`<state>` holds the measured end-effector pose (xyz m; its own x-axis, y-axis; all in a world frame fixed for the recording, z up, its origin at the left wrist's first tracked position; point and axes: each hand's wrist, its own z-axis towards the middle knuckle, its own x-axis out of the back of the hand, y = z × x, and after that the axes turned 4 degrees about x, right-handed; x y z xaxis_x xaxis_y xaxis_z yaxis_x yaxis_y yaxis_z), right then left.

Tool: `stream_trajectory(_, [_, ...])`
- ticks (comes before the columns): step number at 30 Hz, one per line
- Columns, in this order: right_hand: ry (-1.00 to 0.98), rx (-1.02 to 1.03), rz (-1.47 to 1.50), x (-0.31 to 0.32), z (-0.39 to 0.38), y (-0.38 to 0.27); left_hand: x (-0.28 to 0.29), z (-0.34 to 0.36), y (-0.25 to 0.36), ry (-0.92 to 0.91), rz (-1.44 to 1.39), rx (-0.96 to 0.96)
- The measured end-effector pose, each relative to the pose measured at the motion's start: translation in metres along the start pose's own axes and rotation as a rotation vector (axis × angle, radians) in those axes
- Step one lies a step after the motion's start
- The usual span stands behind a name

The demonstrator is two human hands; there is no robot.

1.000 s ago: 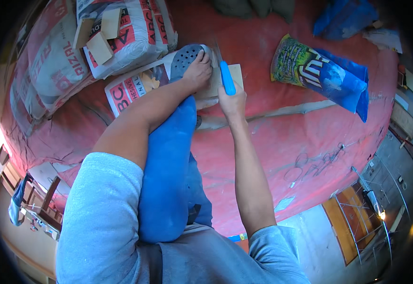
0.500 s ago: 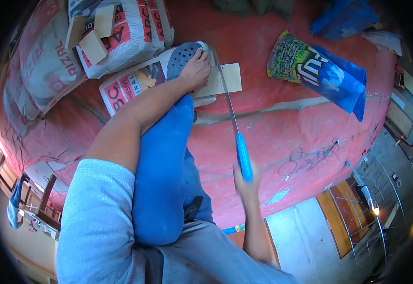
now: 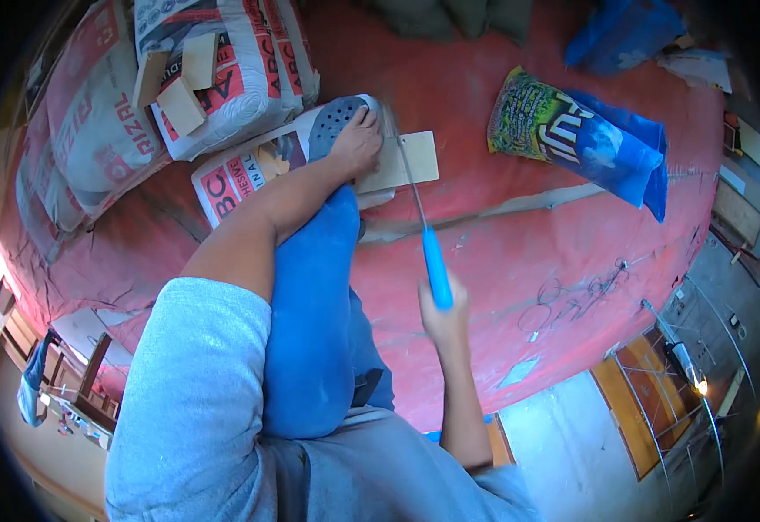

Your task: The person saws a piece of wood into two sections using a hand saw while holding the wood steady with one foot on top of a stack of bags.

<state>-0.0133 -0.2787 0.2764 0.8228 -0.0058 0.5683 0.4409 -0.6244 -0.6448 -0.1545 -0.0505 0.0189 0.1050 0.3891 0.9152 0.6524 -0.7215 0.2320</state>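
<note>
My right hand [image 3: 446,315] clenches the handsaw [image 3: 436,268], my left hand [image 3: 356,146] lies at my clog [image 3: 331,123], its fingers' grip unclear, and the pale board [image 3: 421,158] seems not yet sawn through.

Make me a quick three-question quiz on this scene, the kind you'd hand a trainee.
1. Which hand grips the blue-handled tool?
2. True or false: the grey shoe has round holes in it.
3. Pick one. How many loose, pale flat pieces lie on the upper red-and-white bag?
A. Two
B. Three
C. Five

Key
1. The right hand.
2. True.
3. B.
</note>
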Motion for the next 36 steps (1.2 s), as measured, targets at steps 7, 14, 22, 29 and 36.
stream_trajectory(7, [-0.011, -0.069, -0.087, 0.041, -0.079, 0.001, 0.009, -0.006, 0.009, -0.06, -0.083, 0.008])
stream_trajectory(14, [0.045, 0.032, -0.031, -0.093, 0.202, -0.014, -0.022, 0.006, 0.007, 0.116, -0.03, -0.03])
stream_trajectory(22, [-0.016, 0.028, 0.023, -0.003, -0.008, -0.008, -0.006, -0.016, -0.008, -0.067, -0.076, 0.024])
stream_trajectory(29, [-0.057, -0.063, -0.034, 0.024, -0.058, 0.021, 0.005, -0.015, -0.004, -0.07, -0.077, 0.016])
stream_trajectory(36, [0.072, 0.018, 0.02, -0.096, 0.184, 0.002, -0.022, -0.001, 0.008, 0.058, -0.062, -0.021])
